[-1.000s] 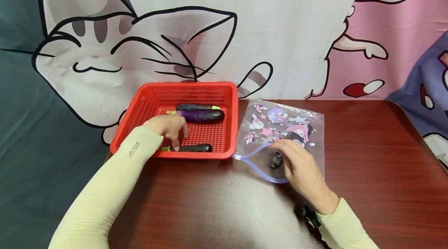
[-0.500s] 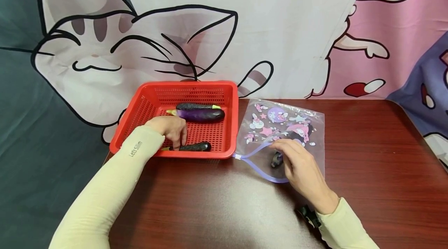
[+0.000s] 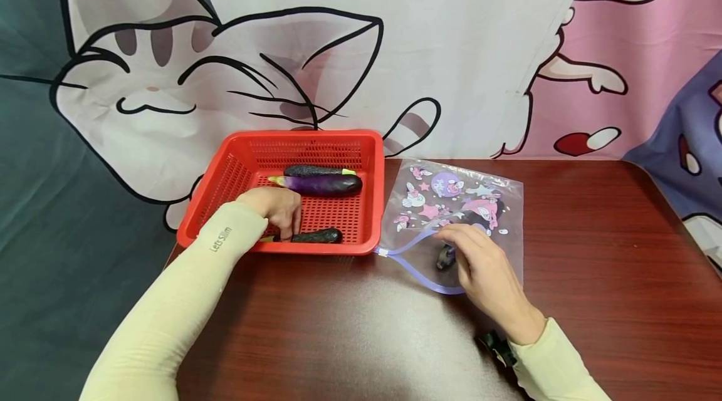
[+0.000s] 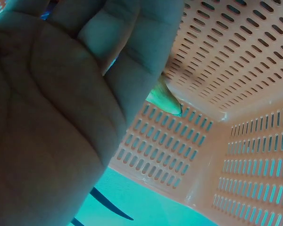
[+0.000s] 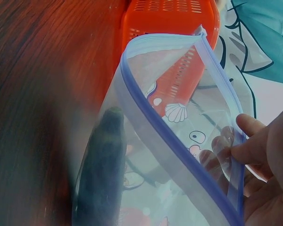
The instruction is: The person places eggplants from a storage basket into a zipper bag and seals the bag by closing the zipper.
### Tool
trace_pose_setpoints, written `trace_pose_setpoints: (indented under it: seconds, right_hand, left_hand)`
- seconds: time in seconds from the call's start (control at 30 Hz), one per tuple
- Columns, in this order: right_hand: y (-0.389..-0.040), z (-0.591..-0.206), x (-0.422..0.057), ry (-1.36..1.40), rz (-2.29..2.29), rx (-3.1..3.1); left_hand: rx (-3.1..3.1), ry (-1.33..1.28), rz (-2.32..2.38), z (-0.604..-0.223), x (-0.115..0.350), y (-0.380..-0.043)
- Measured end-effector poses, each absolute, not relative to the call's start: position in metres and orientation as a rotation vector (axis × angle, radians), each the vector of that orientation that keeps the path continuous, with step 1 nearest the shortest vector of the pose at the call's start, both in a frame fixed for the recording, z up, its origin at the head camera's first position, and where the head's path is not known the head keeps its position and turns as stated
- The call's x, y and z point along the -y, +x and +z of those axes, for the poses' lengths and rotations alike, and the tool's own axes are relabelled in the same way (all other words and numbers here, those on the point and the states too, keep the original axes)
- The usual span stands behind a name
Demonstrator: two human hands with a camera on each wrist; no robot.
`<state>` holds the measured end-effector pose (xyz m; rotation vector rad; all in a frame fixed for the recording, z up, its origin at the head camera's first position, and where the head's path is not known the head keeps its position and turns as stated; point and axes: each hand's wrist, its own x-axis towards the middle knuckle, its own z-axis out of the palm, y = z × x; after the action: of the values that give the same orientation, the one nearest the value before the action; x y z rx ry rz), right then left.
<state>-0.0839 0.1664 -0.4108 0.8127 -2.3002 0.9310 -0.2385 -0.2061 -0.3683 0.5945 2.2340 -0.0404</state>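
In the head view my left hand (image 3: 276, 205) reaches down into a red basket (image 3: 381, 200) and grips the stem-side half of a dark zucchini (image 3: 320, 236) along the near wall. The left wrist view shows that hand's palm (image 4: 52, 108), with a pale green stem end (image 4: 166, 100) poking out past the fingers; the rest is hidden. My right hand (image 3: 478, 263) pinches the upper lip of a clear printed zip bag (image 3: 395, 219), holding its purple-edged mouth apart. Inside the bag lies a dark, long vegetable (image 5: 101, 165), its tip near the mouth.
A purple eggplant (image 3: 327, 185) and another dark zucchini (image 3: 304, 171) lie toward the basket's back. The bag's slider (image 3: 383, 252) sits right at the basket's front right corner. Brown table (image 3: 592, 250) extends to the right, with a cartoon curtain (image 3: 479, 44) behind.
My left fingers have drawn together around the zucchini, which has shifted very slightly. The right hand and bag look unmoved.
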Motion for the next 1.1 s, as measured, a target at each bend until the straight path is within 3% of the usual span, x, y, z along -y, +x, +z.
trace_pose_setpoints:
  seconds: [1.1]
  right_hand:
    - [-0.083, -0.409, -0.167, 0.811, 0.930, 2.304]
  left_hand:
    - [-2.287, 0.597, -0.053, -0.355, 0.203, -0.233]
